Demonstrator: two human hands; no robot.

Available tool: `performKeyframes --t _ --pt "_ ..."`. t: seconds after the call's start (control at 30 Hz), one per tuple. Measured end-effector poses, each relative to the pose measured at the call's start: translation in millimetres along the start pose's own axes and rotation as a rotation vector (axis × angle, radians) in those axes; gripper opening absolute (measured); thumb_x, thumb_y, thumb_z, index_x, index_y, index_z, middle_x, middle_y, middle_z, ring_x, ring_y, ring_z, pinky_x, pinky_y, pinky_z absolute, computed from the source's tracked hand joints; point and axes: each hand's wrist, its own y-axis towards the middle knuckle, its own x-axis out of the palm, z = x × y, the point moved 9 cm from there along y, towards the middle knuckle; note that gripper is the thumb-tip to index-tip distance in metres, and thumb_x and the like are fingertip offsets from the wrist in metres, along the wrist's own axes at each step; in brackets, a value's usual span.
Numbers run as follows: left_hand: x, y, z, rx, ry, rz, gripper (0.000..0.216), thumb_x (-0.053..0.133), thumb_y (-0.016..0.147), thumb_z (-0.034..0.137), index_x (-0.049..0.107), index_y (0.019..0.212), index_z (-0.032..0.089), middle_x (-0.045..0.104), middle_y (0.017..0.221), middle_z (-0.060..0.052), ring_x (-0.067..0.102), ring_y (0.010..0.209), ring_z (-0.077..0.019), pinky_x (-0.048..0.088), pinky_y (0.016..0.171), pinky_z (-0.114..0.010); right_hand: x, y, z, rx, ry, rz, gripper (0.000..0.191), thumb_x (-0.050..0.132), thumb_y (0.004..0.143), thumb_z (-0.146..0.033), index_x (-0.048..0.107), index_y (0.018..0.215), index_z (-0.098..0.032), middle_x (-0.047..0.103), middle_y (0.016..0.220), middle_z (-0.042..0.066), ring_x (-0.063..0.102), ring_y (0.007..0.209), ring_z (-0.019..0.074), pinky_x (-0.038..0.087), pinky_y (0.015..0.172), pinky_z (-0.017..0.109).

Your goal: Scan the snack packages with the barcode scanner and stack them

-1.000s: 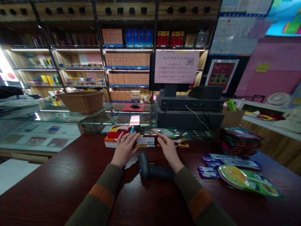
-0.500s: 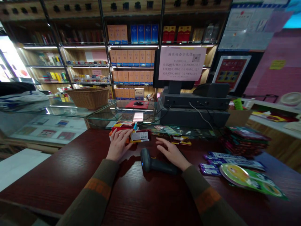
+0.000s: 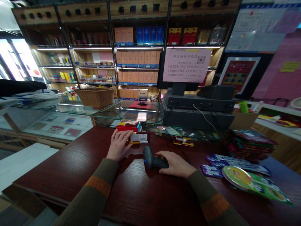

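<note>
My left hand [image 3: 118, 143] has its fingers and thumb at the left end of a small yellow and dark red packaged box [image 3: 140, 137], whose white barcode label faces me. Just behind it stands a stack of red, orange and blue packs [image 3: 128, 126], partly covered by that hand. A black barcode scanner [image 3: 149, 158] lies on the table to the right, its head toward the left with a small blue light. My right hand [image 3: 175, 163] is wrapped round the scanner's handle, fingers above and thumb below; the handle's end is hidden.
Yellow and dark packs [image 3: 183, 141] lie by the glass counter. At the right are purple wrapped bars [image 3: 213, 171], a green blister pack [image 3: 254, 182] and piled dark packets [image 3: 252, 144]. A register with a monitor [image 3: 185, 66] stands behind. A wicker basket [image 3: 96, 97] sits back left.
My right hand has come down and closed round the scanner's handle from above it. The left hand stays at the box. The view has shifted slightly left.
</note>
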Motion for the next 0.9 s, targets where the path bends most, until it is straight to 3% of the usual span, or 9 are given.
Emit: performKeyframes --t 0.13,0.4,0.9 --pt "0.3 -0.6 -0.9 -0.009 0.004 0.007 0.063 0.066 0.087 0.03 0.049 0.147 0.028 0.067 0.13 -0.008 0.058 0.12 -0.0268 0.028 0.119 -0.052 -4.4 -1.1 -4.5 -0.037 0.036 0.054 0.051 0.07 0.075 -0.024 0.06 0.125 -0.024 0.068 0.117 0.006 0.066 0.103 0.0239 0.048 0.092 0.034" --pt "0.7 -2.3 -4.5 -0.03 0.024 0.032 0.061 0.067 0.087 0.029 0.049 0.146 0.026 0.065 0.132 -0.008 0.056 0.12 -0.0272 0.028 0.119 -0.05 -25.9 -4.3 -26.3 -0.1 0.002 0.169 0.053 0.068 0.078 -0.026 0.058 0.129 -0.022 0.067 0.12 0.008 0.065 0.105 0.0243 0.048 0.095 0.036" --pt "5.8 -5.1 -7.9 -0.041 0.021 0.023 0.062 0.066 0.088 0.034 0.048 0.147 0.026 0.066 0.132 -0.009 0.056 0.121 -0.027 0.027 0.119 -0.051 -27.7 -5.2 -29.7 -0.097 -0.053 0.162 0.043 0.07 0.08 -0.029 0.063 0.122 -0.025 0.07 0.114 0.006 0.064 0.098 0.0229 0.046 0.089 0.036"
